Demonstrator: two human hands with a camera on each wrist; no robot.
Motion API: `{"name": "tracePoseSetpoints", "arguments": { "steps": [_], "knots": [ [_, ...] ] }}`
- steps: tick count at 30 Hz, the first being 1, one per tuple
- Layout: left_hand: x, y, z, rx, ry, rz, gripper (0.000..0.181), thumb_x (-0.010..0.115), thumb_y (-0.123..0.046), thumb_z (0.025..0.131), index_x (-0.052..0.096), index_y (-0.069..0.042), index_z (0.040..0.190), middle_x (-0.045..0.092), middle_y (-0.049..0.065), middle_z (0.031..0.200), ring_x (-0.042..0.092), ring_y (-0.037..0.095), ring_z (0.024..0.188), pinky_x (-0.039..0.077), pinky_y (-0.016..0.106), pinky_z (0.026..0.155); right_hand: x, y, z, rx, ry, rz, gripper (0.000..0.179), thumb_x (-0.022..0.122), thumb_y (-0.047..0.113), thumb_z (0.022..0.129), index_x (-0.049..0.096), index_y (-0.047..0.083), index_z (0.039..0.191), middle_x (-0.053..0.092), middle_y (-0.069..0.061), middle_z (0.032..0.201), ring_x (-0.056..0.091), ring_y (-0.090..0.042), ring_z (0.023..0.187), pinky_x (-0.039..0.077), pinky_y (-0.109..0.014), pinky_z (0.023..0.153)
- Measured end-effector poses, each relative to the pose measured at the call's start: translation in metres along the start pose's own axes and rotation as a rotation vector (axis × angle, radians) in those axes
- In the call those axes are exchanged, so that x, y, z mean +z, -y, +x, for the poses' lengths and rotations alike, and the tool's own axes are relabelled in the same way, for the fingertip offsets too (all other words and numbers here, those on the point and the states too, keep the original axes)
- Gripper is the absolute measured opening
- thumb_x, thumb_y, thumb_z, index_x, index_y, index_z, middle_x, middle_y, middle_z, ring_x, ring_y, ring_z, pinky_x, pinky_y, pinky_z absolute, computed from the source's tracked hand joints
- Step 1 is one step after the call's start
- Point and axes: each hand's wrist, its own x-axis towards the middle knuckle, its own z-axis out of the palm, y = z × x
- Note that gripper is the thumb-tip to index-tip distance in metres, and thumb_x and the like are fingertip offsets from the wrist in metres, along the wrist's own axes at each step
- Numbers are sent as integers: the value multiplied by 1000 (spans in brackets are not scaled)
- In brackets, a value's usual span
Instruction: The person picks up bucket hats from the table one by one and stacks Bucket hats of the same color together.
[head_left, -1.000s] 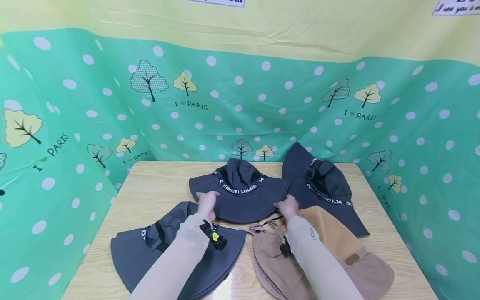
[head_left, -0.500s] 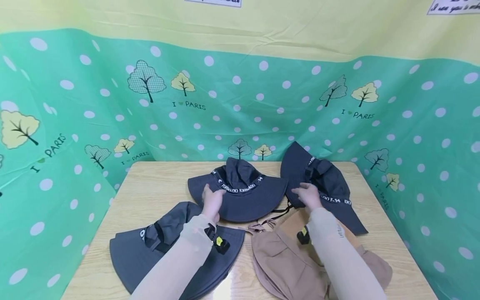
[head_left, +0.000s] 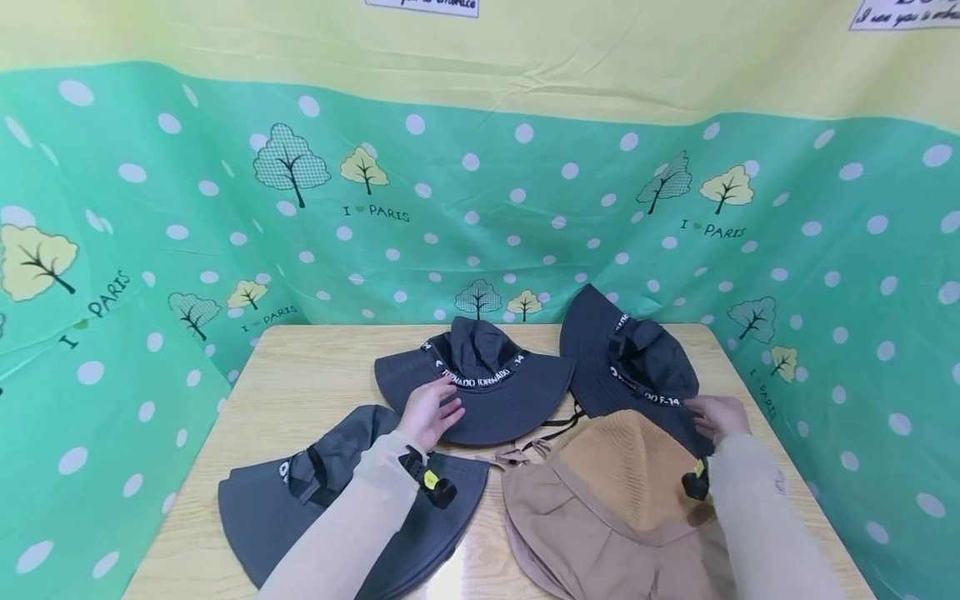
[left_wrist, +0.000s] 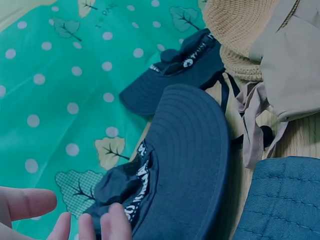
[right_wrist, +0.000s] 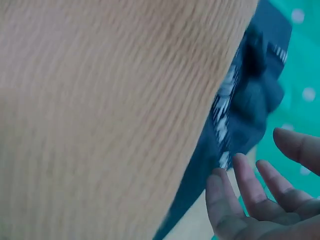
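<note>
My left hand [head_left: 431, 411] is over the front brim of a dark bucket hat [head_left: 495, 408] with a white-lettered band, at the back middle of the table. In the left wrist view its fingers [left_wrist: 117, 222] are spread and hold nothing, overlapping that hat's band. At the right, my right hand [head_left: 718, 417] reaches beside the band and brim of a second dark bucket hat [head_left: 600, 383], which lies tilted. The right wrist view shows its loosely bent fingers [right_wrist: 252, 192] near the lettered band, gripping nothing. A tan hat [head_left: 622, 467] with a ribbed crown lies just below that hand.
Dark hats [head_left: 262, 508], seemingly stacked, lie front left, partly under my left forearm. The tan hat's brim [head_left: 570, 525] and ties spread over the front right of the wooden table [head_left: 300, 367]. A green dotted cloth [head_left: 420, 217] hangs behind and at both sides.
My right hand has left the middle hat's brim and moved right, across to the far-right hat. The left hand has let go of the middle hat's brim and stays close over it.
</note>
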Motion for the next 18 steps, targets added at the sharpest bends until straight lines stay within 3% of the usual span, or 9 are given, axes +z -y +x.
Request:
{"name": "tracePoseSetpoints", "arguments": {
  "steps": [5,11,18],
  "knots": [
    [0,-1,0,-17,2,5,51,38,-4,101,33,-1,152,26,20,158,31,40,142,33,51,119,-23,-23,3,79,-79,-145,74,58,25,92,28,-17,146,29,-37,152,35,-52,137,38,-54,113],
    [1,1,-1,-26,11,-23,51,37,-4,102,32,1,152,26,21,157,30,41,142,32,51,119,-31,-42,-3,121,-112,-376,83,59,33,90,26,-25,140,29,-44,144,34,-56,133,37,-57,112],
    [1,5,-3,-35,13,-18,50,36,-5,102,32,1,152,26,22,157,31,42,142,35,50,118,-32,-50,1,177,-27,-360,115,74,48,80,12,-24,144,19,-43,148,25,-56,138,29,-58,117]
  ]
}}
